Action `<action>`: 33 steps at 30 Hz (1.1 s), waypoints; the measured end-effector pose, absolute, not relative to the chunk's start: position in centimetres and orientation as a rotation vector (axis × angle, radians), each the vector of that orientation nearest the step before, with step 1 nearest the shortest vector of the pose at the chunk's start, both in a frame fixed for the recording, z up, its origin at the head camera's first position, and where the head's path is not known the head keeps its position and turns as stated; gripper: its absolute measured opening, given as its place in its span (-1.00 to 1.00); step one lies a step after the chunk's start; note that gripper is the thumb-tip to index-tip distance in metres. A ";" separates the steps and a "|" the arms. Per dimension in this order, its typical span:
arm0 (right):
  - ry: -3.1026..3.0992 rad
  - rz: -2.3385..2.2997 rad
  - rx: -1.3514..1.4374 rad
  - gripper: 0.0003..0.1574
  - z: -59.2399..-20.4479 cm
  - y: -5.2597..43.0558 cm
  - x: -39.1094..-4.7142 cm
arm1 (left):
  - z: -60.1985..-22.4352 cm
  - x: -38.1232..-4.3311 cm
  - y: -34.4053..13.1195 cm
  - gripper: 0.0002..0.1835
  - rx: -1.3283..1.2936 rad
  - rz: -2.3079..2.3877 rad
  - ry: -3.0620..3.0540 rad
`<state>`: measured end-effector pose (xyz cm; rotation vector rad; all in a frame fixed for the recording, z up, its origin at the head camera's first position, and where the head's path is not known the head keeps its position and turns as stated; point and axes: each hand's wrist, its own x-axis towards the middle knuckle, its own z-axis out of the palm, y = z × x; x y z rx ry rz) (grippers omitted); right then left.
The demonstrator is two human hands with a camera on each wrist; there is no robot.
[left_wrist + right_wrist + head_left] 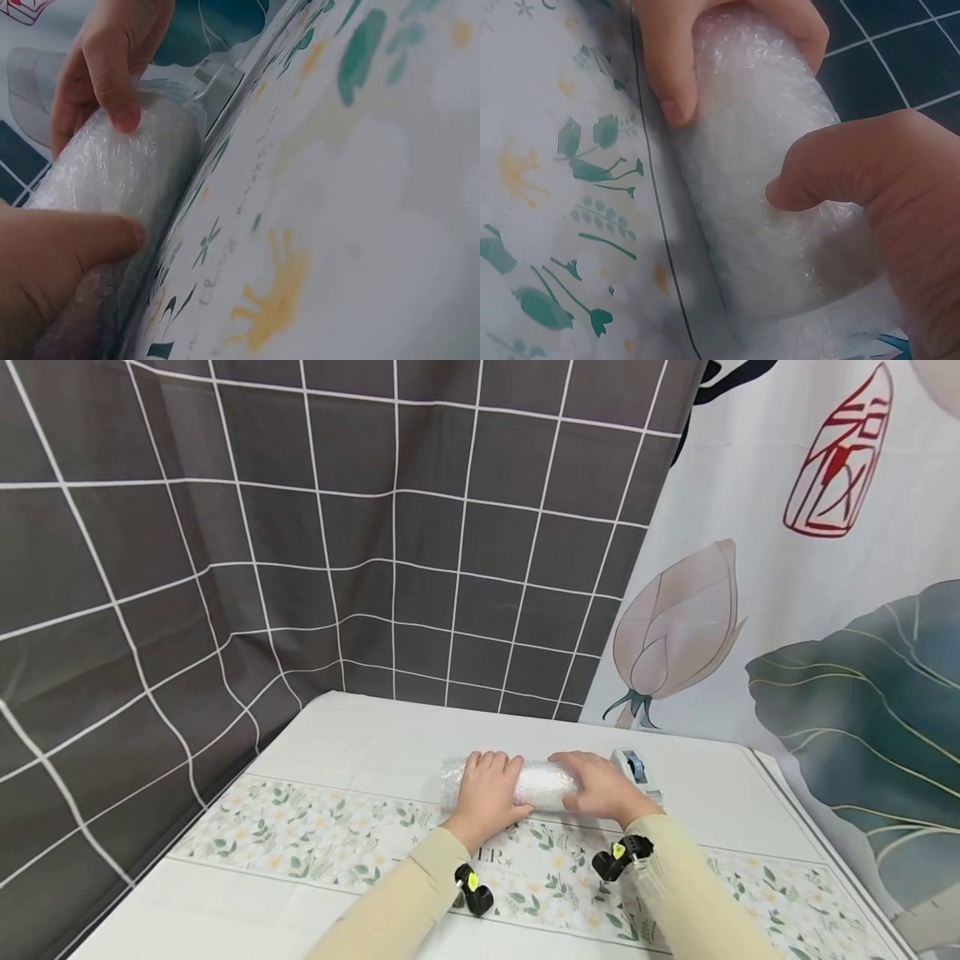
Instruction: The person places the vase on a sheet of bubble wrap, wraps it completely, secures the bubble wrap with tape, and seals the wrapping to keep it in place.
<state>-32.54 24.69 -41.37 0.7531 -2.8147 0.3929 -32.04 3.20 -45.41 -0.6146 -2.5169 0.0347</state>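
A bubble-wrapped roll lies sideways on the table, its clear plastic wrap shiny and crinkled. My left hand grips it left of the middle, fingers over the top and thumb on the near side. Around the right end curls my right hand. In the left wrist view, the thumb of the left hand presses along the roll. Loose wrap sticks out past the roll's end in the right wrist view, beside the right hand. Whatever is inside the wrap cannot be made out.
Just beyond my right hand stands a small white device with a blue round part, possibly a tape dispenser. A white tablecloth with a floral band covers the table. Dark checked curtain and a lotus-print cloth hang behind it.
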 end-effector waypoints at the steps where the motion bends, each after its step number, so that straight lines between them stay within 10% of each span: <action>1: -2.819 0.409 0.754 -0.19 -41.3 24.7 -32.6 | -45.4 -32.1 3.2 -0.11 -0.618 0.051 -2.510; 33: -2.690 0.421 0.196 -0.20 -43.5 22.2 -29.6 | -44.6 -25.4 7.9 -0.44 -0.645 -1.302 -2.614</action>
